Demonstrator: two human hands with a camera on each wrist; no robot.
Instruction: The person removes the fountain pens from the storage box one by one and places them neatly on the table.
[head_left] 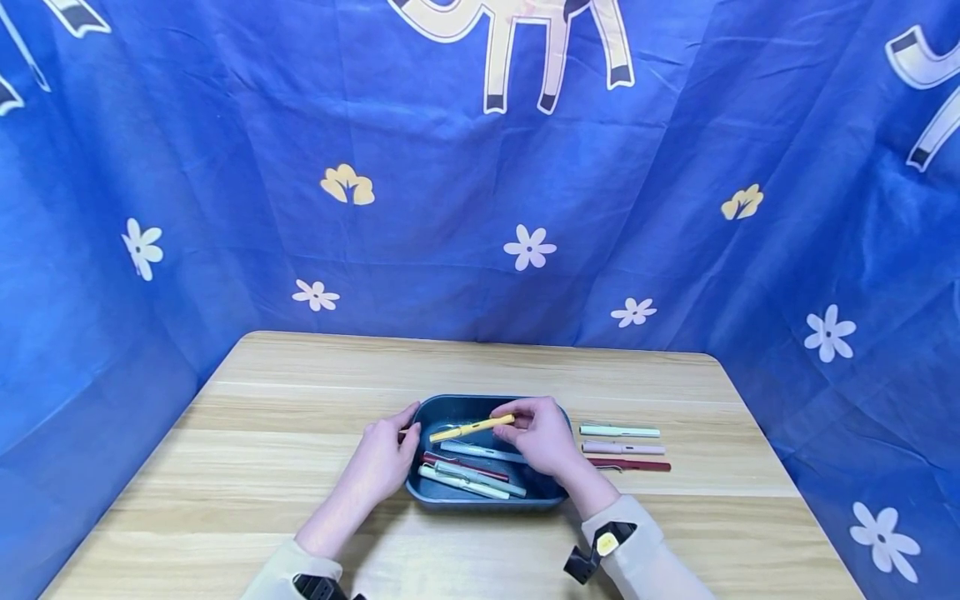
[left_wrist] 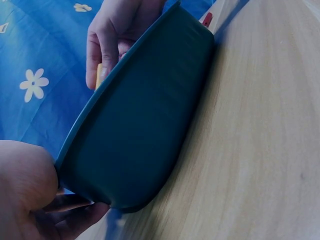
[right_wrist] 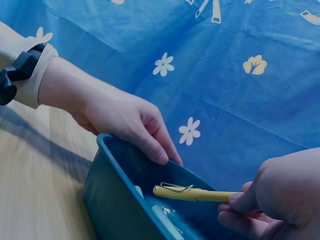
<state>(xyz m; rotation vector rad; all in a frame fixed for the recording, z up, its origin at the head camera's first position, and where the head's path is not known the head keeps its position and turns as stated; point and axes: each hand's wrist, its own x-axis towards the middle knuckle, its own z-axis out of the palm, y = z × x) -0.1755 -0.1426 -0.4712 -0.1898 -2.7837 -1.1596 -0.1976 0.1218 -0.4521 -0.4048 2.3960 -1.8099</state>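
A dark teal plastic bin (head_left: 491, 505) stands on the table. At its left end my left hand (head_left: 380, 460) grips the wall, thumb over the rim and fingers outside, as the right wrist view shows. My right hand (head_left: 546, 440) pinches a yellow pen (head_left: 471, 428) by one end above the bin; its wire clip and cap point left. Below it in the bin lie a light blue pen (head_left: 480, 452), a dark red pen (head_left: 491, 473), a grey-blue pen (head_left: 487, 481) and a pale green pen (head_left: 457, 482), the red one partly covered.
Right of the bin, three pens lie in a column on the wooden table (head_left: 300, 433): mint green (head_left: 618, 431), lilac (head_left: 624, 448) and dark red (head_left: 637, 465). A blue patterned curtain (head_left: 450, 275) encloses the table's back and sides.
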